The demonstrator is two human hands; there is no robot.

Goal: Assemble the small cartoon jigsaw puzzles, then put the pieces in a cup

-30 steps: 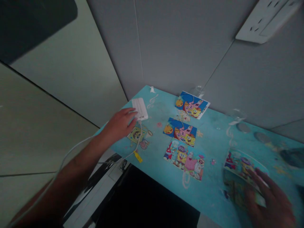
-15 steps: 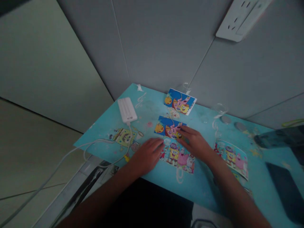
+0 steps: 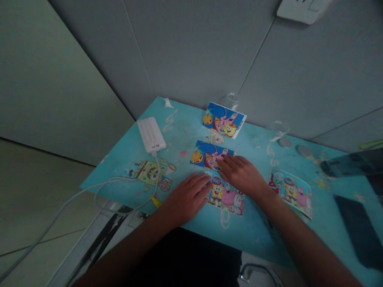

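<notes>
Two of our hands flat on the turquoise table [image 3: 185, 131], left hand [image 3: 187, 196] open beside the lower cartoon picture [image 3: 227, 195], right hand [image 3: 241, 174] spread across it and the blue picture [image 3: 206, 154], white power bank [image 3: 151, 134] well left.

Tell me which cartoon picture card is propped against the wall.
The blue cartoon picture card at the table's far edge; the other cards lie flat.

Glossy paper cartoon cards [image 3: 226, 195] on scuffed, painted table [image 3: 185, 131].
</notes>
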